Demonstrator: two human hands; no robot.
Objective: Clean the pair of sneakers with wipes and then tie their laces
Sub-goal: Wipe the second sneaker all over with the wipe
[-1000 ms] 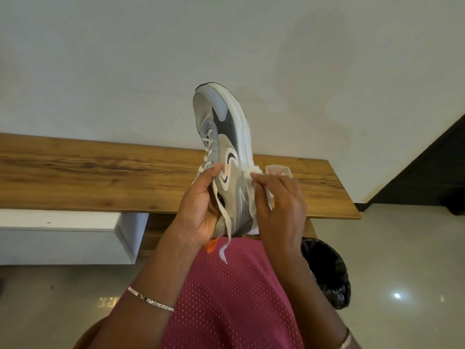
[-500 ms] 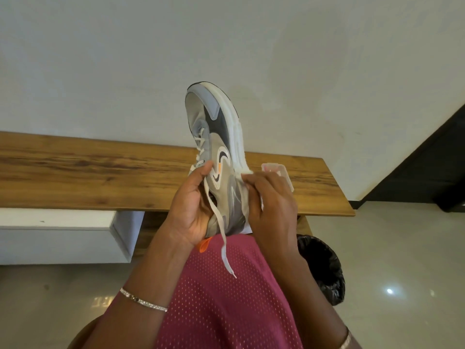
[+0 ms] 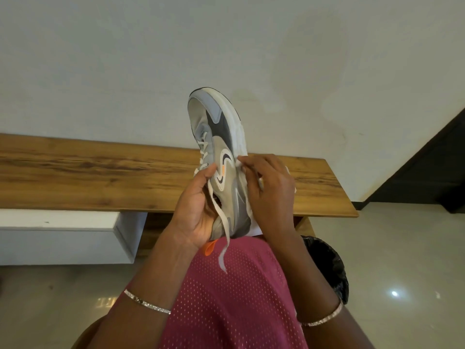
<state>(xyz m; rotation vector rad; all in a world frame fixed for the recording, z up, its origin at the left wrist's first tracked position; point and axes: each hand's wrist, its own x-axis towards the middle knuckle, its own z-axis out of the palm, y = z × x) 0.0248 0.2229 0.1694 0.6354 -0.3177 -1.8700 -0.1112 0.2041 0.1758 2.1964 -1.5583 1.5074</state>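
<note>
The sneaker (image 3: 221, 162) stands toe-up on the lap, in front of the desk (image 3: 100, 177). The left hand (image 3: 193, 212) is clamped round its heel and collar, thumb on the side panel. The right hand (image 3: 269, 192) is closed on a wipe (image 3: 254, 229), pressed against the white midsole. The sneaker looks light and stiff-soled, with a soft upper; the heel seems the firmest hold. A loose lace (image 3: 221, 230) dangles below.

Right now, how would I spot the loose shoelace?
Look above the long wooden shelf at the grey sneaker the left hand holds. One flat, pale shoelace dangles from it onto the red shorts, beside an orange tab.
</note>
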